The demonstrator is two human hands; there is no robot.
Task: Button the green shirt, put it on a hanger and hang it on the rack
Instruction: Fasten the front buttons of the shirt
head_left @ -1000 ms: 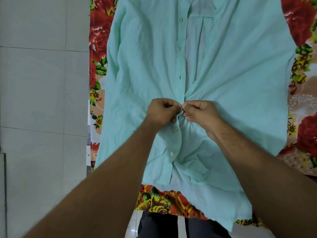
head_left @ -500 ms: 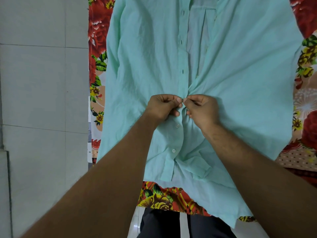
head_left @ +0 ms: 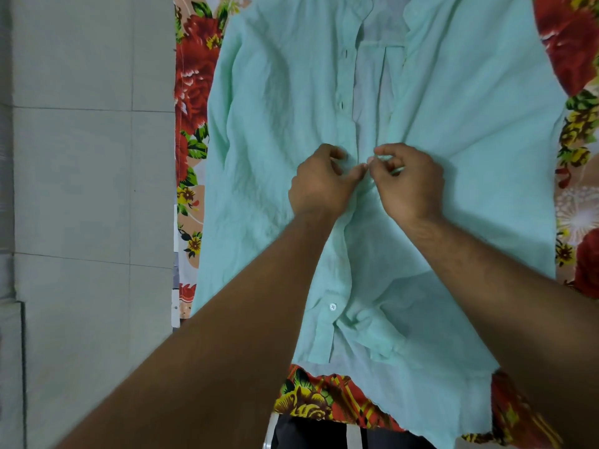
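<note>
I see the green shirt (head_left: 453, 131) lying flat, front up, on the floral sheet (head_left: 194, 59). My left hand (head_left: 319, 186) pinches the buttonhole placket in a narrow grip; my right hand (head_left: 408, 183) pinches the button edge, fingertips nearly touching. Best approach imo: keep both edges taut, tilt the button sideways, feed it thru (1 lower button (head_left: 333, 306) looks done).

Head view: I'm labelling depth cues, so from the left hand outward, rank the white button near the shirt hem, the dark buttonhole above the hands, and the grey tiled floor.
1. Dark buttonhole on the placket of the green shirt, just above the left hand.
2. White button, below, near the hem.
3. Grey tiled floor, far left, beyond the floral sheet.
</note>
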